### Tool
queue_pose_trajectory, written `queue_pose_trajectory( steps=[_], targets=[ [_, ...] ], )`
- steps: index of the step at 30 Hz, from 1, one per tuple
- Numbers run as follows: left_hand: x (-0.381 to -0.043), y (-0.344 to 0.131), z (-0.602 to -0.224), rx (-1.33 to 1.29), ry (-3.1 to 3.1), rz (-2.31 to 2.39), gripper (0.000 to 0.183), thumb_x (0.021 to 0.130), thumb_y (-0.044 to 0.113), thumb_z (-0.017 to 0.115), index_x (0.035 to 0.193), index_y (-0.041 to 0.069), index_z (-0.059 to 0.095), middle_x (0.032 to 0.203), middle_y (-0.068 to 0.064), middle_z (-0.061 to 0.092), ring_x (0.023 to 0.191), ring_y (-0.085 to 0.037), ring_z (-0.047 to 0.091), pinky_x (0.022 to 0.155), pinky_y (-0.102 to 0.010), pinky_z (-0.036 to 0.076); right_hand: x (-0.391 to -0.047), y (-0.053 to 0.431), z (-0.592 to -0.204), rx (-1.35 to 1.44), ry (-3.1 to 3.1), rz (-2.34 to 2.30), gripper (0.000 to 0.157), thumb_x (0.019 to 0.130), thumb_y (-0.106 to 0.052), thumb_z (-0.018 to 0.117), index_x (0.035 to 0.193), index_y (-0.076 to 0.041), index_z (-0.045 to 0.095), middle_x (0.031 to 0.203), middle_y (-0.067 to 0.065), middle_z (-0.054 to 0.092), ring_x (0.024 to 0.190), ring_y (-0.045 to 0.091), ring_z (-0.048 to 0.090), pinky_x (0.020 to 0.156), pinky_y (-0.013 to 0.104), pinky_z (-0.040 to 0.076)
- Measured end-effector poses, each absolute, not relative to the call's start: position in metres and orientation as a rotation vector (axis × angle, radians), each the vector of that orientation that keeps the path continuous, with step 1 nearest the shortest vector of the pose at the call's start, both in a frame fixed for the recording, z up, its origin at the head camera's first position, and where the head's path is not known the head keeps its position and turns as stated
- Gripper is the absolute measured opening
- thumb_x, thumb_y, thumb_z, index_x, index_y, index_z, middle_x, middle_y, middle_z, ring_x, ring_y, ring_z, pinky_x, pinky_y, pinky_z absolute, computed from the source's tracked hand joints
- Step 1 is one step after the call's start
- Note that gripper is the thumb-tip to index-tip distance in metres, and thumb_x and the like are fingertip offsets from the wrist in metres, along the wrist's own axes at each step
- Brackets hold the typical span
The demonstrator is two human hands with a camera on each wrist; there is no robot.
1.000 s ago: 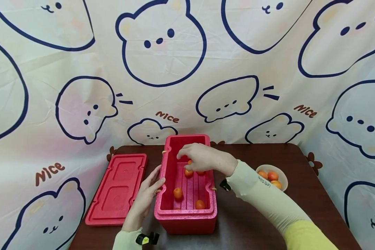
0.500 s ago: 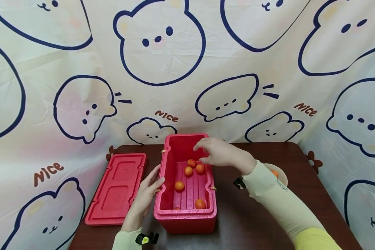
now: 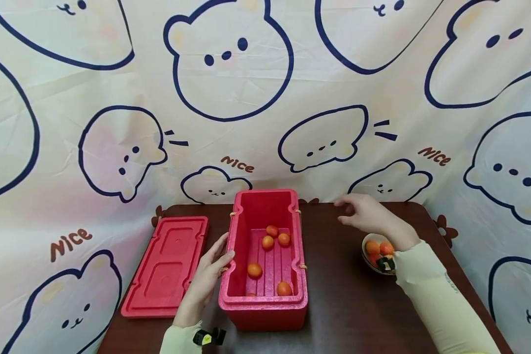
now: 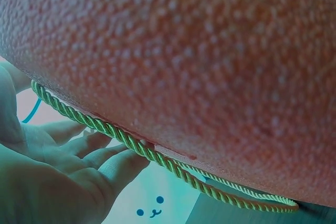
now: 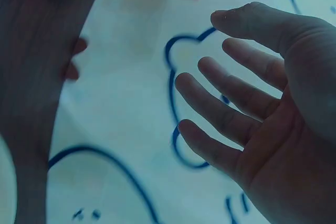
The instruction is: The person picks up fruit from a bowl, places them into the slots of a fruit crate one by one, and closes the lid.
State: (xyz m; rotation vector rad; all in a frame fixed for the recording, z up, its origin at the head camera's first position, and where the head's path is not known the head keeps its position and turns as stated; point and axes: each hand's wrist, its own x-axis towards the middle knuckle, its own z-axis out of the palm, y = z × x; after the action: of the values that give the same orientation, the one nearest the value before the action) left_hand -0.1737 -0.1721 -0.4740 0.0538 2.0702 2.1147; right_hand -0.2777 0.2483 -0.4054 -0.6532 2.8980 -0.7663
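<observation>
Left hand flat against left side of red box, fingers fairly straight, thumb touching rim; cord runs across fingers in left wrist view. Right hand holding nothing, fingers loosely spread, raised beyond bowl. Orange fruits on box floor: three grouped toward far end, one by left wall, two at near end, one mostly hidden. More fruits in bowl, right side of table. Red lid left of box.

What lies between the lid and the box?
The left hand, touching the side of the box, and a strip of dark table; the head view shows both.
</observation>
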Motion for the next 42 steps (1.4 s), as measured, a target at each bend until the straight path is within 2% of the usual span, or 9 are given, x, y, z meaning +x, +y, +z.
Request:
queue_pose_trajectory(
  steps=[6, 13, 19, 26, 33, 38, 42],
  targets=[
    [-0.175, -0.172, -0.475, 0.062, 2.072, 2.118, 0.066, 0.099, 0.023, 0.061, 0.158, 0.017, 0.032, 0.161, -0.013, 0.033, 0.137, -0.039, 0.045, 0.096, -0.049, 0.054, -0.269, 0.288, -0.423, -0.501, 2.899, -0.772, 0.033, 0.092, -0.016, 0.073, 0.122, -0.005, 0.067, 0.108, 0.01, 0.069, 0.089, 0.023, 0.063, 0.073, 0.037, 0.057],
    [-0.175, -0.172, -0.476, 0.053, 2.076, 2.122, 0.065, 0.099, 0.022, 0.061, 0.157, 0.017, 0.033, 0.161, -0.013, 0.033, 0.136, -0.039, 0.045, 0.096, -0.049, 0.054, -0.259, 0.317, -0.444, -0.371, 2.89, -0.739, 0.036, 0.092, -0.019, 0.074, 0.124, -0.004, 0.066, 0.121, 0.019, 0.067, 0.09, 0.024, 0.064, 0.079, 0.045, 0.058],
    [-0.174, -0.171, -0.476, 0.037, 2.081, 2.121, 0.068, 0.098, 0.023, 0.063, 0.158, 0.018, 0.033, 0.161, -0.012, 0.033, 0.136, -0.039, 0.046, 0.094, -0.047, 0.055, -0.25, 0.331, -0.459, -0.307, 2.858, -0.733, 0.036, 0.094, -0.018, 0.069, 0.126, -0.002, 0.064, 0.126, 0.024, 0.063, 0.092, 0.026, 0.061, 0.084, 0.049, 0.057],
    [-0.174, -0.17, -0.474, 0.037, 2.081, 2.123, 0.068, 0.098, 0.024, 0.062, 0.159, 0.016, 0.032, 0.161, -0.013, 0.033, 0.134, -0.038, 0.046, 0.095, -0.047, 0.055, -0.242, 0.339, -0.484, -0.254, 2.798, -0.775, 0.035, 0.092, -0.014, 0.07, 0.123, 0.002, 0.064, 0.114, 0.023, 0.067, 0.082, 0.023, 0.065, 0.069, 0.039, 0.06],
    [-0.174, -0.171, -0.474, 0.035, 2.08, 2.128, 0.068, 0.097, 0.023, 0.063, 0.158, 0.017, 0.033, 0.161, -0.013, 0.034, 0.133, -0.038, 0.047, 0.094, -0.047, 0.056, -0.241, 0.339, -0.502, -0.173, 2.753, -0.816, 0.034, 0.091, -0.012, 0.071, 0.122, 0.0, 0.064, 0.107, 0.022, 0.068, 0.081, 0.023, 0.068, 0.065, 0.036, 0.06],
    [-0.174, -0.171, -0.475, 0.04, 2.079, 2.129, 0.068, 0.097, 0.022, 0.063, 0.158, 0.017, 0.033, 0.161, -0.013, 0.033, 0.135, -0.038, 0.046, 0.094, -0.047, 0.055, -0.242, 0.337, -0.51, -0.201, 2.766, -0.78, 0.035, 0.089, -0.014, 0.074, 0.121, -0.002, 0.066, 0.11, 0.025, 0.068, 0.085, 0.025, 0.067, 0.067, 0.038, 0.06],
    [-0.174, -0.172, -0.475, 0.038, 2.08, 2.126, 0.068, 0.097, 0.022, 0.063, 0.158, 0.017, 0.032, 0.161, -0.013, 0.034, 0.136, -0.038, 0.045, 0.094, -0.047, 0.055, -0.243, 0.335, -0.515, -0.217, 2.78, -0.754, 0.037, 0.088, -0.014, 0.075, 0.121, -0.001, 0.066, 0.107, 0.022, 0.07, 0.085, 0.024, 0.066, 0.067, 0.038, 0.058]
  ],
)
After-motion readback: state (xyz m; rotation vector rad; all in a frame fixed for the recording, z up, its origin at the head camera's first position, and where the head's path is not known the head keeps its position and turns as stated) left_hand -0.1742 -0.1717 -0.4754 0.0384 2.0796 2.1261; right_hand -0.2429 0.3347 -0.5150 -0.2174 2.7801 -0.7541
